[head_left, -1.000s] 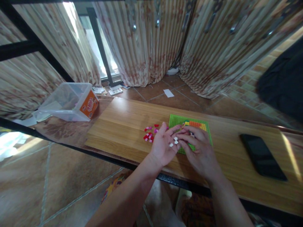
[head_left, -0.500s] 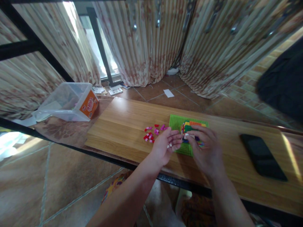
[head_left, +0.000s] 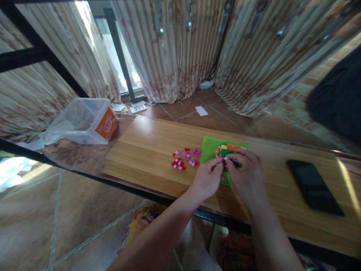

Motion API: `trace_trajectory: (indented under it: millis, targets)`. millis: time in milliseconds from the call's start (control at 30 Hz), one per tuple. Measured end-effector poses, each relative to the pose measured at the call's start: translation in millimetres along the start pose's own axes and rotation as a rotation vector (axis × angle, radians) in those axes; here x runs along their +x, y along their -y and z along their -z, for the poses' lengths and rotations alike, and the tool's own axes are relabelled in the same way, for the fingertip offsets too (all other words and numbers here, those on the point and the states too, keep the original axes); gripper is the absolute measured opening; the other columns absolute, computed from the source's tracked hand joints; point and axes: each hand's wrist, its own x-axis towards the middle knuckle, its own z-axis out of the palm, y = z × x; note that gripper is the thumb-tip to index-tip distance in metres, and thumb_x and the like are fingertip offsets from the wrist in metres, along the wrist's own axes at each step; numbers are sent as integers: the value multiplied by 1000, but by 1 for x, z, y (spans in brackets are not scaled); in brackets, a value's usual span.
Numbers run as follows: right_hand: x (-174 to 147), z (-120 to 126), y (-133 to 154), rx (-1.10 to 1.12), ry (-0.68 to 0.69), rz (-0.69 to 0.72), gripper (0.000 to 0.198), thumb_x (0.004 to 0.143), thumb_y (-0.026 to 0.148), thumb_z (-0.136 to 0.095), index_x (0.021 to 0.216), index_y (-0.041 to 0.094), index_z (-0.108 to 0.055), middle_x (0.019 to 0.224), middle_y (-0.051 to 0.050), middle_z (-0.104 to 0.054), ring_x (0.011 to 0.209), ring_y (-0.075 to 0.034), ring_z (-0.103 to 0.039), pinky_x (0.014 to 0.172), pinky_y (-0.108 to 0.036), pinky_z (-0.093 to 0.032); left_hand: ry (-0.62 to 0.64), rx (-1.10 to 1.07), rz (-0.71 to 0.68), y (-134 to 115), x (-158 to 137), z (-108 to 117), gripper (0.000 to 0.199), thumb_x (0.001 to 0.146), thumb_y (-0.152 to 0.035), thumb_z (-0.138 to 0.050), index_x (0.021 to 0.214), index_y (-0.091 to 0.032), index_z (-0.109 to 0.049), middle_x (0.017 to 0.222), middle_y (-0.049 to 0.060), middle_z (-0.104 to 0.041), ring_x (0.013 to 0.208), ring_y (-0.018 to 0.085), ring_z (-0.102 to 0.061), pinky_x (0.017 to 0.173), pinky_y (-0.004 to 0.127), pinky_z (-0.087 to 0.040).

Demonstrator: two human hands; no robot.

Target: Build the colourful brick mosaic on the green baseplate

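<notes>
- Head view: both hands meet over a green baseplate point(head_left: 208, 147) lying on the wood-topped counter point(head_left: 152, 148).
- The right hand point(head_left: 248, 175) has its thumb and forefinger pinched on a small white piece point(head_left: 225, 159), held at the near left side of the multicoloured brick build point(head_left: 223, 150).
- The left hand point(head_left: 207, 177) comes in from the other side, its fingers curled and thumb drawn up to the forefinger, their tips just beside the white piece; I cannot tell whether anything is held inside it.
- The brick build sits on the baseplate, with green, yellow and orange parts showing; the right hand covers much of it.
- Left of the baseplate, loose red and pink pieces point(head_left: 178, 163) lie scattered on the counter, some bunched together, some apart, with a few magenta ones point(head_left: 194, 151) close to the baseplate's edge.
- A black phone point(head_left: 314, 186) lies flat on the counter, well apart from the right hand on its outer side.
- Past the counter's left end stands a clear plastic box point(head_left: 76, 137) with an orange label point(head_left: 107, 125); its contents are hard to make out.
- Behind the counter, a white sheet point(head_left: 201, 110) lies on the tiled floor point(head_left: 183, 109), below striped, flower-patterned curtains point(head_left: 175, 56).
</notes>
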Motion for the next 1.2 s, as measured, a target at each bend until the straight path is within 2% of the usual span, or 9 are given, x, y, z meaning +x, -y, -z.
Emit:
trace_trajectory:
  millis: [100, 267, 467, 667, 767, 967, 1200]
  targets:
    - [1, -1, 0, -3, 8, -30, 15, 84, 25, -58, 83, 21, -72, 101, -12, -67, 103, -30, -61, 93, -54, -45, 34, 135, -60, -4, -3, 2, 33, 93, -26, -42, 108, -20, -71, 77, 3, -67, 66, 16, -60, 65, 27, -49]
    - [0, -2, 2, -11, 12, -61, 18, 84, 26, -58, 86, 19, -74, 104, -13, -67, 105, -29, -60, 95, -53, -44, -6, 331, -161, -15, -11, 1, 33, 93, -23, -43, 116, -22, -67, 111, 7, -71, 98, 22, -66, 89, 32, -51]
    - [-1, 0, 1, 25, -1, -97, 24, 85, 31, -54, 88, 18, -74, 106, -14, -69, 104, -29, -61, 96, -52, -44, -12, 513, -145, -13, -13, -1, 36, 95, -24, -42, 124, -21, -61, 111, 7, -73, 99, 22, -69, 90, 34, -53]
    - [-2, 2, -3, 59, -25, -243, 26, 82, 36, -57, 90, 18, -74, 109, -14, -69, 107, -31, -61, 95, -53, -44, -23, 604, -134, -14, -13, -1, 38, 96, -26, -40, 128, -19, -58, 109, 10, -74, 95, 23, -70, 88, 36, -54]
    - [-2, 1, -3, 84, -31, -273, 25, 80, 37, -60, 90, 19, -74, 110, -14, -69, 107, -30, -61, 97, -53, -43, -17, 635, -123, -16, -14, -2, 39, 96, -27, -40, 130, -19, -57, 111, 10, -73, 96, 24, -70, 88, 37, -55]
    - [-3, 0, -7, 144, -15, -256, 26, 75, 37, -65, 94, 20, -72, 115, -12, -67, 109, -30, -61, 101, -55, -41, -15, 649, -113, -16, -15, -2, 40, 96, -27, -40, 132, -18, -56, 112, 12, -73, 98, 26, -71, 88, 38, -55]
    - [-4, 2, -6, 43, -17, -149, 16, 76, 33, -64, 84, 21, -70, 118, -13, -62, 114, -32, -57, 99, -56, -41, -24, 648, -127, -14, -15, -1, 40, 95, -26, -40, 130, -18, -57, 107, 11, -74, 93, 25, -71, 86, 38, -55]
